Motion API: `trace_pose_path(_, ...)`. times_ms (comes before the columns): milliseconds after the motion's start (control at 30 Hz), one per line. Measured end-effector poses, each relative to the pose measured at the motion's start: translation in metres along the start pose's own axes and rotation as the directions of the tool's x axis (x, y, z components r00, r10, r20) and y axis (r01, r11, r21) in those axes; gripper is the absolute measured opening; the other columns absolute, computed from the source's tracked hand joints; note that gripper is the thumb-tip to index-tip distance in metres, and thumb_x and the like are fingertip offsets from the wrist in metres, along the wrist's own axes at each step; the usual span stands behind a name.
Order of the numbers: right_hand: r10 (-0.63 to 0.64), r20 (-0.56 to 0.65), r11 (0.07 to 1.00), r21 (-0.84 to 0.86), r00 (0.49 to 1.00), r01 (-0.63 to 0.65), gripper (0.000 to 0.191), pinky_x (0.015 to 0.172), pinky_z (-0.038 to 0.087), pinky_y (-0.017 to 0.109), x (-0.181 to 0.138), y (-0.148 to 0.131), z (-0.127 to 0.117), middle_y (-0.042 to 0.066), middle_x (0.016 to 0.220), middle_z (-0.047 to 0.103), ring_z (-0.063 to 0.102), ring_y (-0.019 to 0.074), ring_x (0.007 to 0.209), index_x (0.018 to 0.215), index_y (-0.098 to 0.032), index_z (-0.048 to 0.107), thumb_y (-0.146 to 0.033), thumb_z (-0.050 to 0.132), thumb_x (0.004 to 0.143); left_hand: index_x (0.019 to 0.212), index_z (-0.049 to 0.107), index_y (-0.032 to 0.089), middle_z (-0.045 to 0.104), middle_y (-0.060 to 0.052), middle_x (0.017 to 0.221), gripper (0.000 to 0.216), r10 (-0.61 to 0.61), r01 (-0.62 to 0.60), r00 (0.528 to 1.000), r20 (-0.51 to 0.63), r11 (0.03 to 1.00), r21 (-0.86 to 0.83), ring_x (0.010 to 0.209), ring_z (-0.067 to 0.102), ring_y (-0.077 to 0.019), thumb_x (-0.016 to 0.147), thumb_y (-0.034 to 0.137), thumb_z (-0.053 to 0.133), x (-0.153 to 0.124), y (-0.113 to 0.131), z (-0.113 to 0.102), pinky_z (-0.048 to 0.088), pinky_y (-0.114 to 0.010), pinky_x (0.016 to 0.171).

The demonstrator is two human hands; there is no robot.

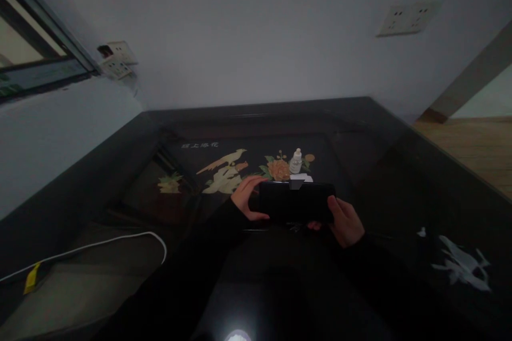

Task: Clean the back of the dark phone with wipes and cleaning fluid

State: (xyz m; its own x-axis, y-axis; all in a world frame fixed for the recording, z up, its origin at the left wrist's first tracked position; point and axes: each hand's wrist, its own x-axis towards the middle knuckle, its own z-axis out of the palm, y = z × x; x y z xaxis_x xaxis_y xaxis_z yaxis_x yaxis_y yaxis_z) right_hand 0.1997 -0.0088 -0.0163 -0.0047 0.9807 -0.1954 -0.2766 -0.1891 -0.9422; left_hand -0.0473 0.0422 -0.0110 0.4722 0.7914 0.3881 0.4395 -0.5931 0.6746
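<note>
A black smartphone (298,201) is held sideways between my two hands, its dark glossy face toward me. My left hand (248,197) grips the left end, with fingers along the top edge and the thumb lower down. At the opposite end, my right hand (347,224) has its thumb on the front, while its other fingers are partly hidden behind and below. A small white dropper bottle (296,161) stands upright just beyond the phone. Some white item (306,177) shows over the phone's top edge, mostly hidden.
The black glossy table (344,117) bears a bird-and-flower picture and meets the wall behind. Crumpled white strips (464,264) lie at right. A white cable (104,241) with a yellow tag (32,278) runs at left. Sockets (408,18) are on the wall.
</note>
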Motion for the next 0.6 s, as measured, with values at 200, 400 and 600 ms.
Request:
trace_pose_path(200,0.043,0.018,0.998,-0.049,0.999,-0.042,0.061,0.035,0.046,0.026,0.0,-0.002,0.002,0.011,0.044,0.061,0.059,0.0189,0.038,0.054,-0.012,0.059,-0.067,0.041,0.075,0.115,0.047,0.016,0.058,-0.011,0.11,0.076,0.041,-0.047,0.999,0.031,0.978,0.206,0.102,0.054,-0.023,0.051,0.05,0.071,0.0,0.006,-0.013,0.041,-0.036,0.091)
trace_pose_path(400,0.009,-0.057,0.999,-0.035,0.998,-0.011,0.048,0.034,0.047,0.027,0.001,0.0,0.003,0.005,0.043,0.061,0.058,0.0199,0.037,0.065,-0.016,0.057,-0.063,0.055,0.068,0.117,0.045,0.016,0.058,-0.012,0.115,0.077,0.049,-0.061,0.997,0.052,0.962,0.268,0.108,0.053,-0.0253,0.052,0.05,0.069,0.004,0.016,-0.022,0.04,-0.037,0.093)
trace_pose_path(600,0.008,-0.198,0.996,0.091,0.98,0.01,0.041,0.032,0.048,0.029,0.0,0.001,0.005,0.001,0.046,0.061,0.059,0.0208,0.038,0.071,-0.017,0.057,-0.058,0.06,0.067,0.133,0.027,0.018,0.065,-0.008,0.096,0.086,-0.101,0.123,0.986,0.132,0.978,-0.17,0.089,0.062,-0.0229,0.061,0.033,0.069,0.005,0.048,-0.024,0.048,-0.038,0.082)
